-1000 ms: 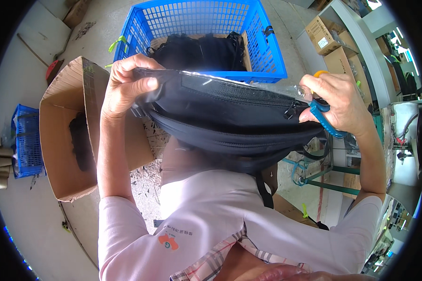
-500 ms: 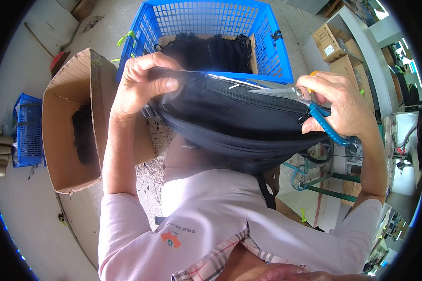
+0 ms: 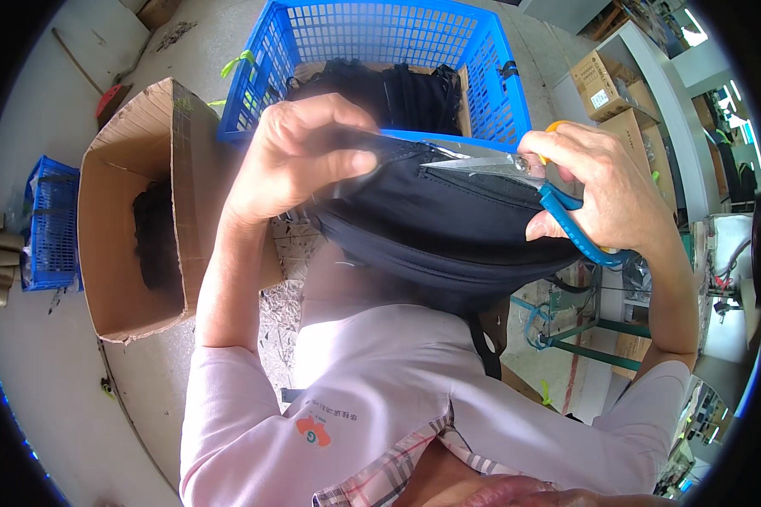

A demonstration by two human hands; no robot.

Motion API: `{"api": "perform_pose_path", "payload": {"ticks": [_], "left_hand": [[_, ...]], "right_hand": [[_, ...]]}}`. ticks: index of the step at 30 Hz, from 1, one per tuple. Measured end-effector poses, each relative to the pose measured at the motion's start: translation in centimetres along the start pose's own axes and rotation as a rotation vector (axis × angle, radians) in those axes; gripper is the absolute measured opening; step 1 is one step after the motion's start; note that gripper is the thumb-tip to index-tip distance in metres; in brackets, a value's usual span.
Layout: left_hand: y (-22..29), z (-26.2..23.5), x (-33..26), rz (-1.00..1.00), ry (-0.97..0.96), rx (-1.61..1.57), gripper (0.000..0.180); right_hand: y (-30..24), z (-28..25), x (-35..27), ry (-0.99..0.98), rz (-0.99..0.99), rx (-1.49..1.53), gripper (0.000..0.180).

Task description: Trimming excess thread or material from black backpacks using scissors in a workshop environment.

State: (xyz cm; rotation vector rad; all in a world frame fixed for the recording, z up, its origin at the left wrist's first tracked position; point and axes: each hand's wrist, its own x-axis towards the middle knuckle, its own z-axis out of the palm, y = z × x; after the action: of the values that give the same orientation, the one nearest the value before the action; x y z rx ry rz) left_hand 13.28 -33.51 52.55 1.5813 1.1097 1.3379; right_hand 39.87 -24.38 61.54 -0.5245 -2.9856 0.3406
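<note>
A black fabric bag (image 3: 448, 224) hangs in front of my chest. My left hand (image 3: 300, 156) grips its upper left edge, fingers folded over the fabric. My right hand (image 3: 604, 186) holds blue-handled scissors (image 3: 566, 221), whose metal blades (image 3: 473, 163) lie along the bag's top seam, pointing left. A black strap (image 3: 482, 342) dangles below the bag.
A blue plastic basket (image 3: 355, 51) with black fabric pieces stands behind the bag. An open cardboard box (image 3: 135, 211) holding dark items sits on the floor at left, with a small blue crate (image 3: 51, 224) beyond it. Cardboard boxes (image 3: 609, 93) and a green metal frame (image 3: 592, 338) are at right.
Both hands and the bag have shifted slightly toward the right and nearer the camera. The scissors' blades have slid leftward along the top seam.
</note>
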Motion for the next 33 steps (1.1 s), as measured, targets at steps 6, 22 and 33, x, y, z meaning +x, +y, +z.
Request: {"api": "perform_pose_path", "payload": {"ticks": [6,22,33], "left_hand": [[0.0,0.1,-0.2,0.063,0.040,0.026,0.016],[-0.7,-0.2,-0.6,-0.071,0.170,-0.036,0.030],[-0.1,1.1,-1.1,-0.020,0.132,-0.038,0.035]], "right_hand": [[-0.2,0.6,0.4,0.010,-0.026,-0.008,0.043],[-0.3,2.6,1.2,0.118,-0.026,0.163,0.048],[-1.0,2.2,4.6,0.013,0.019,0.309,0.052]]}}
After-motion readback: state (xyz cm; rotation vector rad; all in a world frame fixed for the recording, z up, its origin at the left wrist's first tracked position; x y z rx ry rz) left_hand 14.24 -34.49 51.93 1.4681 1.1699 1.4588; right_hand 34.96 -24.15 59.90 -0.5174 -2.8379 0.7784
